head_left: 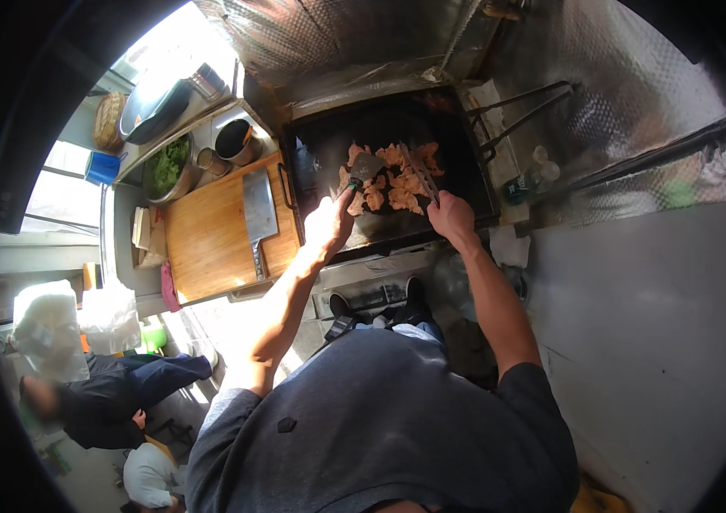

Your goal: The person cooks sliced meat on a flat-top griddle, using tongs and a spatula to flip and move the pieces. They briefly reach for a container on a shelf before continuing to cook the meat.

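Note:
My left hand [329,224] grips the handle of a metal spatula [368,165], whose flat blade lies over the left part of the meat. In my right hand [451,218] is a pair of metal tongs [420,172], with the tips down among the pieces on the right. Several browned meat pieces [405,200] are spread over the middle of a black flat griddle [331,134]. Whether the tongs pinch a piece is too small to tell.
Left of the griddle lies a wooden cutting board [209,231] with a cleaver [261,205] on it. Behind the board are a bowl of leafy greens [168,168] and a metal pot [237,142]. A plastic bottle [523,185] stands right of the griddle. Two people [103,401] are at lower left.

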Demonstrator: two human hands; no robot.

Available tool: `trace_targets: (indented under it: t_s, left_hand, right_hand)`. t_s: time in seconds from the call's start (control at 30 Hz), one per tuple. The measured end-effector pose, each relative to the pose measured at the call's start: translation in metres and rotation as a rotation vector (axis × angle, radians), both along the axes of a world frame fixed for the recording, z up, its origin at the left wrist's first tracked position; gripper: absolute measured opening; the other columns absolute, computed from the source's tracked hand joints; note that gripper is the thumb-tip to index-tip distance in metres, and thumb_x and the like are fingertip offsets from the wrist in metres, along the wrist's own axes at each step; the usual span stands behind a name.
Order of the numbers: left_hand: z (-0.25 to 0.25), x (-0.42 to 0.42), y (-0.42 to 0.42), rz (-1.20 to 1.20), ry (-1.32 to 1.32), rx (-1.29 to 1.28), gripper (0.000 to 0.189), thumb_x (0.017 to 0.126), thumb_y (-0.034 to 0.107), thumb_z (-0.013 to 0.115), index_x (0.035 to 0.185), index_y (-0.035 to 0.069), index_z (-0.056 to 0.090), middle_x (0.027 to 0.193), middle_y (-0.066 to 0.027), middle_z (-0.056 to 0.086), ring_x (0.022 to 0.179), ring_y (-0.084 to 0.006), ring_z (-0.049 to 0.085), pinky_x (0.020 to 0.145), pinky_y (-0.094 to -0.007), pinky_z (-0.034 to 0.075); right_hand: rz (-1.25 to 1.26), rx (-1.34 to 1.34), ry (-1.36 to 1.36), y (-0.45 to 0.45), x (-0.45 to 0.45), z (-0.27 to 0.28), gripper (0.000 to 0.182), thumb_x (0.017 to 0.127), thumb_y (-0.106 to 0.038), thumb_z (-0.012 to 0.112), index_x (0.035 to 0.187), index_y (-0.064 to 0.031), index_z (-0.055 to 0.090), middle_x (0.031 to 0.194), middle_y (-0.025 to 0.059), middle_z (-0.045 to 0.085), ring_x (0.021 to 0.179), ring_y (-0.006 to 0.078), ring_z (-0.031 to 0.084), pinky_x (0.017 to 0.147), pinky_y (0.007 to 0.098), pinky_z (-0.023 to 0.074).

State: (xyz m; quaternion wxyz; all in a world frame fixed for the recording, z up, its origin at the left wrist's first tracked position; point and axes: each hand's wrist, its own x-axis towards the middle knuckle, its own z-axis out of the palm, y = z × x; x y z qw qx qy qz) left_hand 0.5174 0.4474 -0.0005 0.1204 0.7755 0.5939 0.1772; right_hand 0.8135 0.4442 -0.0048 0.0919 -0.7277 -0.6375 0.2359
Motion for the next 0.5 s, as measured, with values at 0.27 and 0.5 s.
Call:
trace_targets:
  t_s: [0.27, 0.5]
  left_hand:
    - [-0.004, -0.006, -0.019, -0.031, -0.034, 0.062, 0.047, 0.087, 0.008, 0.059, 0.132, 0.019, 0.065, 0.082, -0.0192, 0.059, 0.067, -0.0379, 0.063, 0.063, -0.0472, 0.053]
    - [-0.003, -0.020, -0.016, 0.100, 0.046, -0.008, 0.057, 0.086, 0.010, 0.063, 0.141, 0.026, 0.058, 0.088, -0.0169, 0.058, 0.076, -0.0378, 0.065, 0.069, -0.0477, 0.054]
  right_hand:
    - [0.056, 0.219, 0.063, -0.010, 0.007, 0.011, 0.028, 0.098, -0.026, 0.056, 0.105, -0.0008, 0.065, 0.077, 0.0185, 0.066, 0.070, 0.0398, 0.066, 0.066, 0.0513, 0.0543]
    - [0.196, 0.057, -0.084, -0.031, -0.019, -0.005, 0.027, 0.098, -0.025, 0.053, 0.100, 0.0001, 0.063, 0.068, 0.0165, 0.065, 0.064, 0.0393, 0.065, 0.062, 0.0500, 0.0552]
